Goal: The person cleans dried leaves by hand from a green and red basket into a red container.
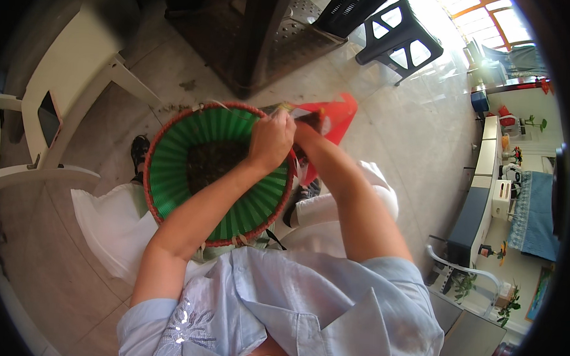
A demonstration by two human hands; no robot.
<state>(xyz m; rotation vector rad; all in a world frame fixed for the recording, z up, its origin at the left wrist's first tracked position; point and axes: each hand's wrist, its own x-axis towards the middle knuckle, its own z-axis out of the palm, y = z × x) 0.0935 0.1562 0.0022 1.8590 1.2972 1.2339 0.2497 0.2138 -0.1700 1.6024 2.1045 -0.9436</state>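
Between my knees stands a round basket point(149, 173) with a reddish woven rim and a ribbed green lining. Dark loose material point(217, 166) lies in its bottom, too dim to name. My left hand point(272, 138) is closed above the basket's right rim, gripping the edge of a red plastic bag point(342, 115). The bag hangs just beyond that rim, outside the basket. My right hand point(307, 130) reaches into the bag's mouth, right beside my left. Its fingers are hidden there, so I cannot see whether they hold anything.
Ahead is a dark metal table base point(254, 58) with a perforated shelf. A black plastic stool point(400, 37) stands at the far right. On the left, a white chair point(76, 51) bears a phone point(50, 118). Bits of debris point(188, 85) lie on the tiled floor point(418, 132).
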